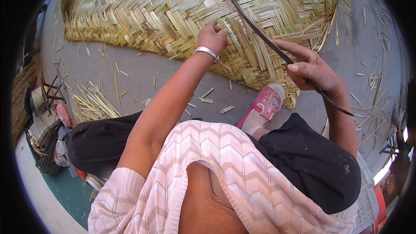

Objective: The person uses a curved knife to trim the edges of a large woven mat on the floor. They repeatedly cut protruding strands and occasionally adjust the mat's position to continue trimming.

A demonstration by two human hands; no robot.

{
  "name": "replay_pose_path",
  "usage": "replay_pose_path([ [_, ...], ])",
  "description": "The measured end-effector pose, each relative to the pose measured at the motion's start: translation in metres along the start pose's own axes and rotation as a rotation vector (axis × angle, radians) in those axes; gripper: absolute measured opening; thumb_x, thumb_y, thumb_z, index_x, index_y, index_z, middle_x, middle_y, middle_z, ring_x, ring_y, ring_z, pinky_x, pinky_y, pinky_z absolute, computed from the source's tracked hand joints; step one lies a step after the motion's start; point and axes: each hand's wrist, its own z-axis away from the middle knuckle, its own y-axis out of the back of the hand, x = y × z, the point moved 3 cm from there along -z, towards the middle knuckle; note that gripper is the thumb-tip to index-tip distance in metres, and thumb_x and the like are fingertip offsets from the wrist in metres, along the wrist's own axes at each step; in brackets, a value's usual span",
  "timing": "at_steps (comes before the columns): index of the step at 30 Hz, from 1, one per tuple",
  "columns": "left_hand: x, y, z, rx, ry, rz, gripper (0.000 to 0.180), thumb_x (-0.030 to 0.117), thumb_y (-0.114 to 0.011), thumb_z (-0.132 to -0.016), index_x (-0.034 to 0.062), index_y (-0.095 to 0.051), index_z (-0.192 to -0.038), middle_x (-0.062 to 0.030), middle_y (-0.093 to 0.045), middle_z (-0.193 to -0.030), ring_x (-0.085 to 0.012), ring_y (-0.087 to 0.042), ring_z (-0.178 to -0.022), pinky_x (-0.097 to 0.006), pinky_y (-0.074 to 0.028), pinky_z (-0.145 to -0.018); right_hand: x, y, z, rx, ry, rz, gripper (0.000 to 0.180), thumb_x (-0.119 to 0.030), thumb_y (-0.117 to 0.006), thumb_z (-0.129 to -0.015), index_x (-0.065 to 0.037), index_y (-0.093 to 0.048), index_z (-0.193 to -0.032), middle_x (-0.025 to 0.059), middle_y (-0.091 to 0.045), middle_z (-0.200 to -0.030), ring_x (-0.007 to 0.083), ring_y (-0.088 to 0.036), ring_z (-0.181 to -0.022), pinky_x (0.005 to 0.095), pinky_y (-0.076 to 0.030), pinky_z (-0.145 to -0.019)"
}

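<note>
The mat [173,13] is lying flat on the floor [143,73]: light, springy, brittle at the edges. The left hand [212,39] is pressing its strips, grip curled. The right hand [314,71] is clasping the rigid blade [255,28] mid-length.

The mat [182,13] is woven in a herringbone pattern of pale yellow, straw and greenish strips, with a few browner ones. The floor [143,73] is grey, strewn with yellow-green reed scraps [93,104]. A dark, nearly black blade [260,30] is seen in the right hand [314,71]. A silver bangle [206,52] is worn on the left wrist. The shoe [266,104] is pink-red with a faded print and a whitish toe. The trousers [312,160] are black, dusted with pale specks. The top [234,177] is knitted in pink and white chevron bands.
</note>
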Motion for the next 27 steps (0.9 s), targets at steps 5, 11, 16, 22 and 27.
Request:
replay_pose_path([
  [5,0.011,-0.011,-0.006,-0.106,0.332,0.125,0.027,0.008,-0.061,-0.091,-0.0001,-0.057,-0.117,-0.0114,-0.067,-0.091,-0.0206,-0.069,-0.069,-0.031,-0.057,-0.056,0.022,-0.015,0.004,-0.071,-0.092,-0.012,0.074,-0.021,-0.068,-0.084,0.0,-0.037,-0.148,-0.0069,-0.038,-0.055,0.0027,-0.034,-0.043,0.0214,-0.024,-0.04],
  [11,0.002,-0.002,0.009,-0.336,0.385,0.256,0.022,0.016,-0.066,-0.091,0.0028,-0.059,-0.107,-0.009,-0.066,-0.091,-0.0193,-0.069,-0.071,-0.029,-0.054,-0.055,0.033,-0.03,0.012,-0.208,-0.216,-0.08,0.065,-0.01,-0.063,-0.087,-0.009,-0.041,-0.148,-0.0078,-0.042,-0.062,0.0027,-0.036,-0.049,0.0203,-0.029,-0.044],
  [16,-0.003,-0.002,0.019,-0.377,0.29,0.156,0.029,0.019,-0.068,-0.091,0.0022,-0.058,-0.112,-0.0102,-0.068,-0.098,-0.019,-0.07,-0.074,-0.032,-0.055,-0.059,0.037,-0.034,0.008,-0.216,-0.264,-0.056,0.064,-0.01,-0.063,-0.087,-0.012,-0.044,-0.147,-0.0067,-0.044,-0.068,0.0026,-0.038,-0.053,0.0201,-0.031,-0.047],
  [22,-0.004,-0.009,0.031,-0.393,0.273,0.276,0.028,0.026,-0.077,-0.085,0.0109,-0.053,-0.087,-0.0072,-0.068,-0.083,-0.0167,-0.067,-0.071,-0.026,-0.05,-0.057,0.037,-0.024,0.01,-0.112,-0.196,-0.013,0.069,-0.012,-0.065,-0.086,-0.004,-0.037,-0.149,-0.0063,-0.039,-0.058,0.0028,-0.035,-0.045,0.0218,-0.026,-0.041],
  [27,-0.007,-0.02,0.023,-0.265,0.286,0.229,0.024,0.024,-0.081,-0.082,0.0092,-0.063,-0.085,-0.0012,-0.065,-0.071,-0.0124,-0.061,-0.057,-0.025,-0.046,-0.049,0.037,-0.015,0.016,-0.086,-0.223,0.023,0.068,-0.011,-0.063,-0.087,-0.007,-0.038,-0.15,-0.0067,-0.04,-0.061,0.0027,-0.035,-0.047,0.0215,-0.026,-0.042],
])
